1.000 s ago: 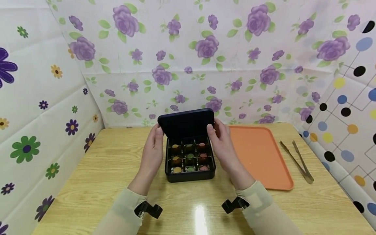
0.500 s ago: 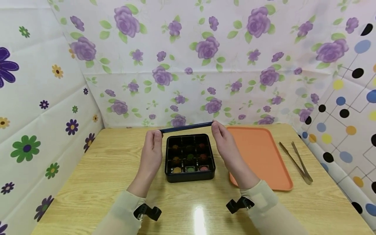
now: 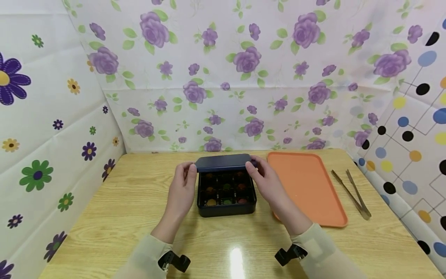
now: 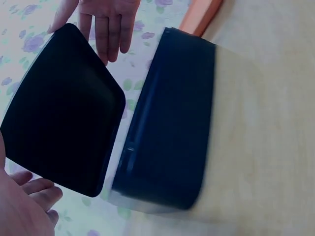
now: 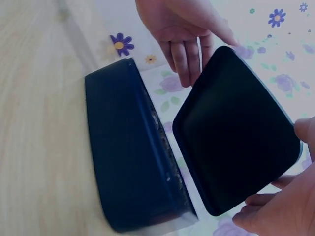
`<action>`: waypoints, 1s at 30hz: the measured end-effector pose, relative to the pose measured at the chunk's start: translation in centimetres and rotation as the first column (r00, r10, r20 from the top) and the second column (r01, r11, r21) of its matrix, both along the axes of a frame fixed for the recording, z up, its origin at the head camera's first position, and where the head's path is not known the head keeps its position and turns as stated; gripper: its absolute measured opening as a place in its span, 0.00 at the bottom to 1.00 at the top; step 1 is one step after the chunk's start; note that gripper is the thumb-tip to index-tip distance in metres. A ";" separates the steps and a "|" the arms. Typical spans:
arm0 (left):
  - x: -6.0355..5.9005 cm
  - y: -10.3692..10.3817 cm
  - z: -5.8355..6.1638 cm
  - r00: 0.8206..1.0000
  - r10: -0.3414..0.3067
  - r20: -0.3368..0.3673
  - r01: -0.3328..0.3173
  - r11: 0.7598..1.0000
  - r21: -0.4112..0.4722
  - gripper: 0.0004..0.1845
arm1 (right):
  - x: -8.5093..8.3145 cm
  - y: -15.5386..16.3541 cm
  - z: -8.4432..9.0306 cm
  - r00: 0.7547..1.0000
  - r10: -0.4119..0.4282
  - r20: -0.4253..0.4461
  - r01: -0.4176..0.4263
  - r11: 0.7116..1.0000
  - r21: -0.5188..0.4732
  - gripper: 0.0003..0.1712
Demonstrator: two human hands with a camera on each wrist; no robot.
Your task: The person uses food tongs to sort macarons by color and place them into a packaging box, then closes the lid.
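In the head view my left hand [image 3: 180,193] and my right hand [image 3: 270,184] grip a dark blue lid [image 3: 223,162] by its two ends. It is tilted, its smooth top face showing, over the back row of a dark box [image 3: 227,210]. Small round yellow, green and red pieces [image 3: 227,202] sit in the box's compartments; the lid partly covers the back ones. From the left wrist, the lid's black underside [image 4: 64,113] shows raised apart from the box [image 4: 167,118]. Thumbs press its edges while the other fingers reach beneath, as the right wrist view also shows.
Right of the box lies an orange tray [image 3: 306,190], partly behind the right forearm. Metal tongs [image 3: 365,213] rest beyond it on the wooden table [image 3: 139,201]. Flower-patterned cloth [image 3: 223,112] stands behind the table's back edge.
The lid stood steeply with its dark underside facing me, then turned edge-on. Now it leans the other way, top face visible, and has come down over the box's back edge. Both hands keep their grip.
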State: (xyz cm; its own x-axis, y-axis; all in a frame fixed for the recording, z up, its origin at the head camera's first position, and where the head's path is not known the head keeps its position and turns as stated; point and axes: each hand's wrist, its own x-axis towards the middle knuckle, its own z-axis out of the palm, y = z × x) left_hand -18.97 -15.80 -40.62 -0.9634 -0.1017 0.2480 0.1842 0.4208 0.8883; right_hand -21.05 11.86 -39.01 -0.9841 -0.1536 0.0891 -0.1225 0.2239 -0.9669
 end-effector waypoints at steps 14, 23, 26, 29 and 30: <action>2.5 -0.8 -3.4 0.972 -0.172 0.160 0.184 0.981 -0.066 0.41 | 1.4 1.8 -3.0 0.982 0.169 0.081 -0.178 0.977 0.118 0.48; 3.0 -0.7 -4.9 0.979 -0.152 0.138 0.178 0.963 -0.202 0.40 | 1.7 1.8 -4.7 0.975 0.183 0.124 -0.200 0.970 0.139 0.50; 2.9 -0.6 -5.2 0.978 -0.153 0.144 0.183 0.956 -0.229 0.41 | 1.7 1.6 -4.9 0.976 0.172 0.136 -0.189 0.973 0.130 0.49; 2.7 -0.5 -5.4 0.976 -0.146 0.159 0.182 0.952 -0.244 0.42 | 1.6 1.4 -5.0 0.977 0.161 0.138 -0.178 0.977 0.116 0.48; 2.6 -0.5 -5.4 0.976 -0.142 0.164 0.180 0.952 -0.247 0.42 | 1.5 1.3 -5.1 0.978 0.158 0.137 -0.174 0.978 0.114 0.48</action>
